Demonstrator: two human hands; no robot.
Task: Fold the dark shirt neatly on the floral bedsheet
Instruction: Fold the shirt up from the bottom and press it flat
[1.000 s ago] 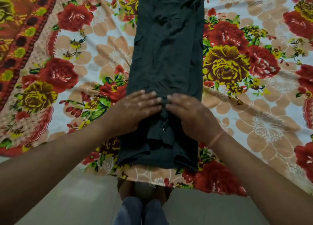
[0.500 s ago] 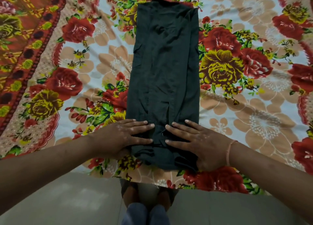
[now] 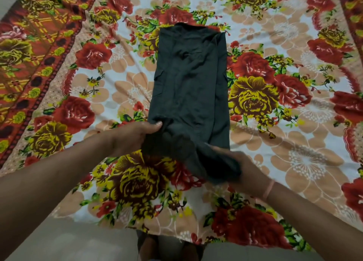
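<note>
The dark shirt (image 3: 189, 88) lies as a long narrow strip along the middle of the floral bedsheet (image 3: 294, 143), its sides folded in. My left hand (image 3: 135, 135) grips the near left corner of the strip, thumb on top. My right hand (image 3: 241, 172) holds the near right corner, and the cloth bunches over its fingers. Both hands have the shirt's near end lifted off the sheet; the far end rests flat.
The bedsheet's red and yellow border (image 3: 39, 50) runs along the left side. Bare pale floor (image 3: 68, 241) shows at the near edge of the sheet. My feet (image 3: 169, 249) are just visible at the bottom centre.
Both hands went from pressing flat on the shirt's near end to gripping its corners and lifting that end. The view has shifted, so the shirt sits farther up the sheet.
</note>
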